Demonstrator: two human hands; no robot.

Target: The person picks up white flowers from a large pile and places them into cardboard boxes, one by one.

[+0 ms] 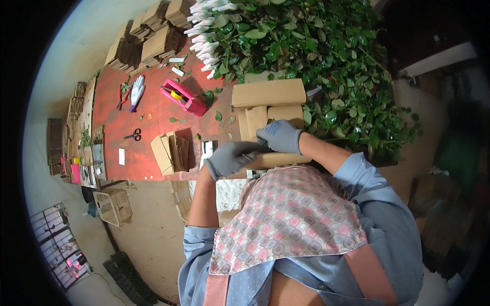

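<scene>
My left hand (pixel 231 158), in a grey work glove, is at the near edge of the red table (pixel 153 103), its fingers bent by the near flap of an unfolded cardboard box (pixel 268 93). My right hand (pixel 280 135), gloved alike, lies over the middle of the box, its fingertips close to those of the left. What lies between the fingers is hidden. A black-and-white item (pixel 207 149) sits just left of my left hand. Folded cardboard pieces (pixel 171 153) stand farther left. Beyond the box is a heap of leafy stems (pixel 306 42) with white-wrapped ends (pixel 204 48).
A pink tape dispenser (pixel 183 97), black-handled scissors (pixel 134 134), red-handled pruning shears (pixel 123 95) and a white glove (pixel 137 93) lie on the left of the table. Cardboard stacks (pixel 159 44) stand behind them. A plastic crate (pixel 113 206) is on the floor.
</scene>
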